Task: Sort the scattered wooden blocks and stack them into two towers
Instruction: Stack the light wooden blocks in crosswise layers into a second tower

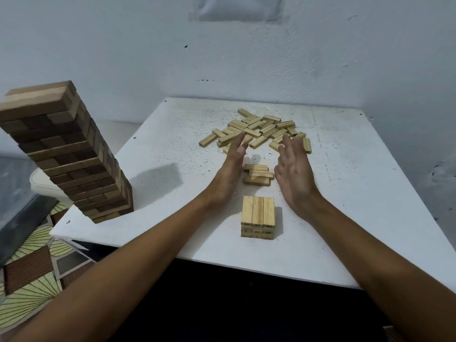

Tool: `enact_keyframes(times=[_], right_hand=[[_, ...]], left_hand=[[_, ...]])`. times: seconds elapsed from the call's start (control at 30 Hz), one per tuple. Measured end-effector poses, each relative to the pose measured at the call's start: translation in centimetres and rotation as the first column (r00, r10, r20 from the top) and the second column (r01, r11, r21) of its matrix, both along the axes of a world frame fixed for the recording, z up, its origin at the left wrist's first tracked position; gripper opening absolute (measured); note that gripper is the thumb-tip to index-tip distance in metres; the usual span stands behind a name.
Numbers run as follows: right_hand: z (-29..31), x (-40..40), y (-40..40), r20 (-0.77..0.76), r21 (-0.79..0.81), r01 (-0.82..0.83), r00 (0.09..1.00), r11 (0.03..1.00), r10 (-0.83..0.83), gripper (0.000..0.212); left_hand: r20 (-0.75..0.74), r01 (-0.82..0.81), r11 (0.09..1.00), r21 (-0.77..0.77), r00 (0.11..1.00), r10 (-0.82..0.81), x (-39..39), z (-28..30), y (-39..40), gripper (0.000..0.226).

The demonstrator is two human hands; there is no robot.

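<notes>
Open hands flank three loose blocks point(259, 174)
Left hand point(228, 176) and right hand point(294, 176) hold nothing, fingers straight; blocks' long axes run left-right

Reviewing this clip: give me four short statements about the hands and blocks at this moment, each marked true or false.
1. Both hands are open and hold nothing. True: left hand, right hand.
2. The dark tower stands right of the hands. False: it stands at the table's left edge.
3. A loose pile of light blocks lies beyond the hands. True.
4. The short light stack is taller than the dark tower. False: it is far lower.
</notes>
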State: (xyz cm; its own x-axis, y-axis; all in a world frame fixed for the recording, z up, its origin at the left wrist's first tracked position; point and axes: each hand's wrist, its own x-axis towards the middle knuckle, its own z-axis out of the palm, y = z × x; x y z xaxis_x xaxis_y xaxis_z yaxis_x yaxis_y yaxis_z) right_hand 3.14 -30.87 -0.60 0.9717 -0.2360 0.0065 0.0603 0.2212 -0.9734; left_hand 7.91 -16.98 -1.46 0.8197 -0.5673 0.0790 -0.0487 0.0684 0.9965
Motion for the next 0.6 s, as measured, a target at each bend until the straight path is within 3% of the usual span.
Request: enact_keyframes(times=[0.27, 0.47, 0.53, 0.6], right_hand=[[0.2, 0.4, 1.3, 0.01, -0.005, -0.013, 1.0, 1.0, 0.013, 0.085], [0.1, 0.3, 1.1, 0.011, 0.021, 0.002, 1.0, 1.0, -0.002, 0.071], [-0.1, 0.3, 0.2, -0.028, -0.142, 0.046, 0.998, 0.989, -0.051, 0.07], [-0.5, 0.2, -1.3, -0.012, -0.427, 0.056, 0.998, 0.903, -0.068, 0.074]], left_hand=[[-0.099, 0.015, 0.995, -0.095, 0.995, -0.025, -0.2, 0.3, -0.9, 0.073], [-0.096, -0.002, 0.998, -0.06, 0.995, -0.004, -0.2, 0.6, -0.8, 0.072], [0.057, -0.062, 0.995, 0.077, 0.997, 0.058, 0.1, 0.4, -0.2, 0.067], [0.324, -0.172, 0.958, 0.231, 0.942, 0.091, 1.0, 0.0, 0.9, 0.068]])
